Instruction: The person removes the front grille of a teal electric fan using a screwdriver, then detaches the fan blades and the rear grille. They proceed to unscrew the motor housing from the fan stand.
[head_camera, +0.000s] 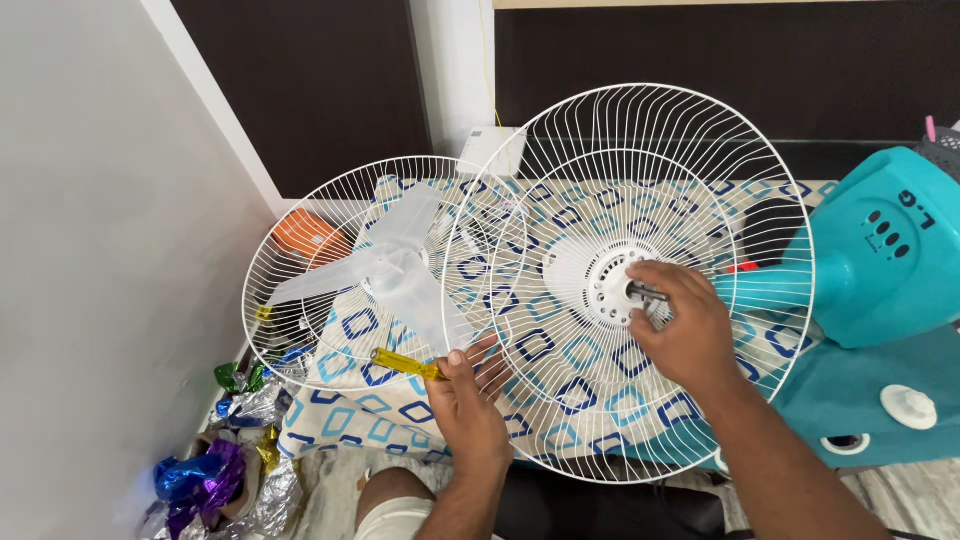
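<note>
My left hand (470, 400) reaches up from below, fingers closed around a yellow-handled screwdriver (405, 363) and the rim of the white rear fan guard (600, 400). That guard stands tilted over a patterned cloth (350, 420); my right hand (685, 325) pinches the metal motor shaft (645, 293) at its centre.

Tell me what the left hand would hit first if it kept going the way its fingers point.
The left hand, holding a yellow screwdriver, points up and slightly right. It would probably meet the rim of the big fan guard first, which its fingertips already seem to touch; depth is hard to judge.
</note>
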